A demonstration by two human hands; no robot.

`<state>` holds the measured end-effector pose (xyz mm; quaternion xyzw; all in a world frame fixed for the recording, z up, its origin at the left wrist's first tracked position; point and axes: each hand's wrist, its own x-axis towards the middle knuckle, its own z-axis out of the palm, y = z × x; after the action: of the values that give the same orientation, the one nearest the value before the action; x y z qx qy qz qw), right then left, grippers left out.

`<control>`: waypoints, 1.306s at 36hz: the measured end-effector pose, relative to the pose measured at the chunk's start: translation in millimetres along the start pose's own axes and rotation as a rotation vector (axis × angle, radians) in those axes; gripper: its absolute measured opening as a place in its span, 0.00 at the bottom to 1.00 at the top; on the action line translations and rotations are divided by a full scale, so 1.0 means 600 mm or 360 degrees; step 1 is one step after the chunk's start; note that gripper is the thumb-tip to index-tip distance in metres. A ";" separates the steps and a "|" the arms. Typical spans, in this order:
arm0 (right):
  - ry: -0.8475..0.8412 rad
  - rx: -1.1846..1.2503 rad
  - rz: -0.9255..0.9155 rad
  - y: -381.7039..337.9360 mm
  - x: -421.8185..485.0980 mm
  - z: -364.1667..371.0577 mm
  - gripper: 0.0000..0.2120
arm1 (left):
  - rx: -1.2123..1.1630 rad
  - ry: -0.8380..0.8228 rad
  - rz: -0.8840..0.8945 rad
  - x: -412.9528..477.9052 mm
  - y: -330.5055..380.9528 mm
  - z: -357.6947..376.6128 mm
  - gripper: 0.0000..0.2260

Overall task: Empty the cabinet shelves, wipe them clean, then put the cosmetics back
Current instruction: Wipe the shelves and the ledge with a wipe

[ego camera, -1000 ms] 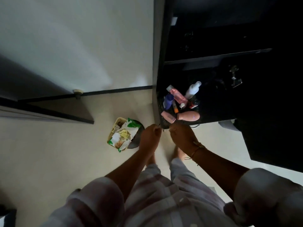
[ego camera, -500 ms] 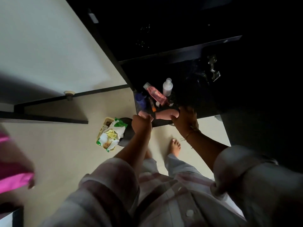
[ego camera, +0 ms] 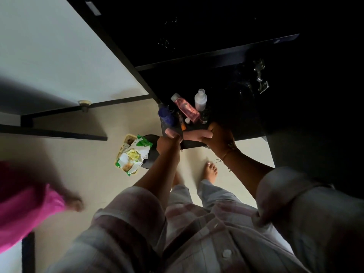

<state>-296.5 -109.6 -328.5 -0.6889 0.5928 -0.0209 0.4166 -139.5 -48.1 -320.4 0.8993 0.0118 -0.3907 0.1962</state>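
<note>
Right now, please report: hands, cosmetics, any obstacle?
Left hand grips small pink tube. Right hand grips peach bottle. Blue bottle, pink bottle, white bottle on shelf. Waste bin on floor below.

The cabinet [ego camera: 216, 54] interior is almost black, and what sits on its upper shelf cannot be made out. At the lower shelf's front edge, the right hand [ego camera: 220, 138] wraps over one end of a pink tube [ego camera: 194, 134], hiding it. The left hand [ego camera: 167, 143] hides its own fingertips, so its grip is unclear. Labels on the bottles [ego camera: 187, 108] are too small to read. A blurred pink garment [ego camera: 25, 209] is cut off at the left edge.
</note>
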 end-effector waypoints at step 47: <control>0.0859 0.1283 0.0886 0.109 0.018 -0.074 0.02 | -0.0050 -0.0564 0.0650 -0.104 0.127 0.261 0.14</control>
<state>-368.9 -139.5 -343.7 -0.2630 0.7830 -0.3108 0.4703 -278.9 -167.0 -347.0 0.7974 -0.1983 -0.4941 0.2840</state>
